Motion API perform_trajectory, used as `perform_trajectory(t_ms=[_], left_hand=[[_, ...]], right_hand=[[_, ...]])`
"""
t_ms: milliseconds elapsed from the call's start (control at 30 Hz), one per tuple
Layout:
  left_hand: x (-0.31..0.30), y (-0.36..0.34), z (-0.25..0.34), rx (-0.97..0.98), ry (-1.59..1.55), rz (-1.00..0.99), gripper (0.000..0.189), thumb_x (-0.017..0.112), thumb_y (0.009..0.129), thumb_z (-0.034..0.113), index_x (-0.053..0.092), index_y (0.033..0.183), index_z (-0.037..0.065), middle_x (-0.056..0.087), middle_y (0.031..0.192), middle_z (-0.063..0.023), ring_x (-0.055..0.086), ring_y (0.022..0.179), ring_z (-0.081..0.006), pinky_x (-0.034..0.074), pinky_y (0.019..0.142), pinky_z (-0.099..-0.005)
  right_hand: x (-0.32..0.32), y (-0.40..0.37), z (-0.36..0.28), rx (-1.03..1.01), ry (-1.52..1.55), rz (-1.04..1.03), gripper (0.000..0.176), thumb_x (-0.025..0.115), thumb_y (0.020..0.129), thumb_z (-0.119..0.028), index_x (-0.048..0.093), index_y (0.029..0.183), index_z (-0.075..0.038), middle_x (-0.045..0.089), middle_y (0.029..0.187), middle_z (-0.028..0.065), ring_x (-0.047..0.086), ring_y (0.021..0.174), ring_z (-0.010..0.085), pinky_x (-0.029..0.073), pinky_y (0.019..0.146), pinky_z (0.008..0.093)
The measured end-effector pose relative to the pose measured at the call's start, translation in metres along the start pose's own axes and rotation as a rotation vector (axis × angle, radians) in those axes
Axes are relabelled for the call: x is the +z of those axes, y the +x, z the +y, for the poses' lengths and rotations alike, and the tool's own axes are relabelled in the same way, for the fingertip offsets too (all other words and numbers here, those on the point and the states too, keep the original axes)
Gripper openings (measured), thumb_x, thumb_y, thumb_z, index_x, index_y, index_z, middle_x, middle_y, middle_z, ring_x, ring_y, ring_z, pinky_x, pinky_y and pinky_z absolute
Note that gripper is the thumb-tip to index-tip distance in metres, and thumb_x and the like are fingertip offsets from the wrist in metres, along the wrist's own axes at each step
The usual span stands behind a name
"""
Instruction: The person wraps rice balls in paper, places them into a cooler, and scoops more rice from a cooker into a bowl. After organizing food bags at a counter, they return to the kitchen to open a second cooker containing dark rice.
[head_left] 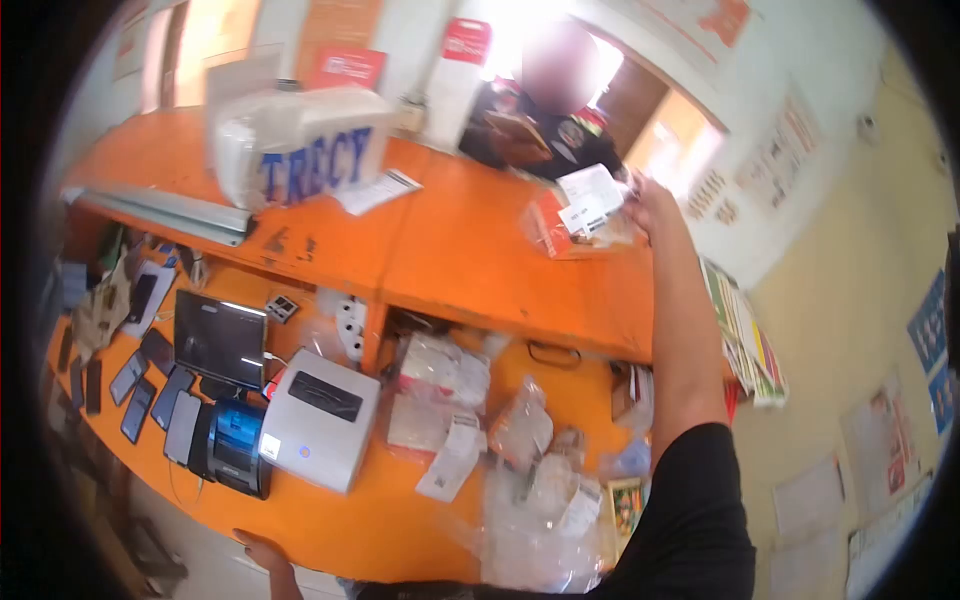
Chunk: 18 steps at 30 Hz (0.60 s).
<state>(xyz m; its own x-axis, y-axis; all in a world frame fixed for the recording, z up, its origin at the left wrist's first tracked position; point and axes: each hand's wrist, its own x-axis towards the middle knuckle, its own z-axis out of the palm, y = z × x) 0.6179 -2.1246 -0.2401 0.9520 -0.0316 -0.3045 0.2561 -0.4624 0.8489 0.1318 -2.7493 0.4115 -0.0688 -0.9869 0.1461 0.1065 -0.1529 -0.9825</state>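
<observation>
a small shop or parcel service counter; a raised orange counter [480, 250] divides a person [545, 120] on the far side from the work desk [340, 520] below; on the desk sit a white label printer [322, 415], a small screen [220, 340], a row of phones [140, 385] and plastic-wrapped packets with labels [530, 470]; posters and notices [770, 165] cover the walls.

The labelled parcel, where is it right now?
Head view, upper right: the labelled parcel sits in the right hand at the raised orange counter, just in front of the person standing across it.
</observation>
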Motion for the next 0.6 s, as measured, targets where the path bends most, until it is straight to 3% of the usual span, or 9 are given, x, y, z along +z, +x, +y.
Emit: perform_trajectory(t_ms=[33, 67, 133, 200, 267, 300, 367, 533, 600], left_hand=[[-0.005, -0.009, 0.009, 0.022, 0.059, 0.0, 0.09, 0.039, 0.096, 0.067, 0.042, 0.132, -0.015, 0.053, 0.128, -0.0322, 0.059, 0.108, -0.0437, 0.05, 0.09, -0.0481], [-0.006, -0.02, 0.028, 0.043, 0.123, 0.002, 0.091, 0.04, 0.095, 0.068, 0.043, 0.13, -0.016, 0.053, 0.128, -0.0318, 0.059, 0.107, -0.0432, 0.05, 0.089, -0.0478], [-0.005, -0.027, 0.041, -0.045, -0.238, -0.052, 0.089, 0.041, 0.095, 0.067, 0.043, 0.131, -0.014, 0.055, 0.127, -0.0311, 0.06, 0.108, -0.0424, 0.05, 0.089, -0.0468], [-0.009, -0.033, 0.052, -0.094, -0.38, -0.001, 0.088, 0.042, 0.095, 0.067, 0.044, 0.131, -0.014, 0.056, 0.125, -0.0304, 0.06, 0.108, -0.0414, 0.05, 0.088, -0.0459], [-0.004, -0.038, 0.055, -0.12, -0.294, 0.129, 0.089, 0.043, 0.094, 0.068, 0.044, 0.131, -0.013, 0.057, 0.124, -0.0296, 0.061, 0.107, -0.0403, 0.05, 0.088, -0.0449], [-0.001, -0.039, 0.051, -0.131, -0.298, 0.146, 0.089, 0.043, 0.094, 0.068, 0.044, 0.131, -0.013, 0.057, 0.124, -0.0299, 0.061, 0.108, -0.0406, 0.05, 0.089, -0.0448], [0.002, -0.036, 0.049, -0.14, -0.316, 0.176, 0.091, 0.043, 0.093, 0.069, 0.044, 0.131, -0.013, 0.057, 0.124, -0.0304, 0.061, 0.109, -0.0413, 0.05, 0.09, -0.0446], [0.004, -0.034, 0.051, -0.141, -0.248, 0.209, 0.088, 0.043, 0.094, 0.068, 0.047, 0.13, -0.011, 0.056, 0.125, -0.029, 0.058, 0.113, -0.0392, 0.047, 0.095, -0.0452], [0.005, -0.035, 0.055, -0.105, -0.136, 0.27, 0.082, 0.043, 0.095, 0.066, 0.048, 0.131, -0.008, 0.057, 0.125, -0.0244, 0.057, 0.113, -0.0364, 0.047, 0.097, -0.0427]], right_hand=[[0.011, 0.009, 0.012, -0.047, 0.128, 0.035, 0.026, 0.052, 0.102, -0.025, 0.055, 0.108, 0.001, 0.058, 0.098, 0.0152, 0.064, 0.093, 0.0296, 0.06, 0.079, 0.0412], [-0.002, 0.055, 0.039, -0.271, -0.176, -0.034, 0.026, 0.053, 0.101, -0.023, 0.054, 0.11, 0.001, 0.057, 0.099, 0.016, 0.063, 0.095, 0.0304, 0.059, 0.081, 0.0432], [-0.033, 0.132, 0.076, -0.542, -0.623, -0.092, 0.028, 0.055, 0.099, -0.022, 0.05, 0.113, 0.002, 0.057, 0.104, 0.0184, 0.063, 0.097, 0.0321, 0.058, 0.083, 0.0467], [-0.003, 0.135, 0.082, -0.525, -0.946, -0.025, 0.035, 0.058, 0.097, -0.02, 0.045, 0.117, 0.005, 0.055, 0.112, 0.0216, 0.062, 0.099, 0.0341, 0.058, 0.084, 0.048], [0.017, 0.127, 0.083, -0.336, -0.618, 0.086, 0.039, 0.057, 0.095, -0.018, 0.043, 0.121, 0.008, 0.053, 0.118, 0.0238, 0.061, 0.102, 0.0363, 0.057, 0.088, 0.0482], [0.033, 0.119, 0.075, -0.191, -0.132, 0.185, 0.041, 0.056, 0.095, -0.016, 0.042, 0.123, 0.009, 0.051, 0.12, 0.0249, 0.061, 0.104, 0.0374, 0.056, 0.089, 0.0482], [0.057, 0.1, 0.064, -0.114, 0.295, 0.335, 0.045, 0.056, 0.093, -0.014, 0.04, 0.126, 0.012, 0.049, 0.126, 0.0271, 0.059, 0.108, 0.0397, 0.055, 0.093, 0.0484], [0.025, 0.078, 0.068, -0.127, 0.312, 0.16, 0.042, 0.05, 0.095, -0.014, 0.043, 0.129, 0.01, 0.043, 0.133, 0.0272, 0.049, 0.123, 0.0402, 0.049, 0.102, 0.0483], [0.007, 0.043, 0.056, -0.063, 0.292, 0.211, 0.038, 0.049, 0.095, -0.016, 0.047, 0.126, 0.007, 0.047, 0.128, 0.0245, 0.051, 0.12, 0.035, 0.052, 0.093, 0.0451]])
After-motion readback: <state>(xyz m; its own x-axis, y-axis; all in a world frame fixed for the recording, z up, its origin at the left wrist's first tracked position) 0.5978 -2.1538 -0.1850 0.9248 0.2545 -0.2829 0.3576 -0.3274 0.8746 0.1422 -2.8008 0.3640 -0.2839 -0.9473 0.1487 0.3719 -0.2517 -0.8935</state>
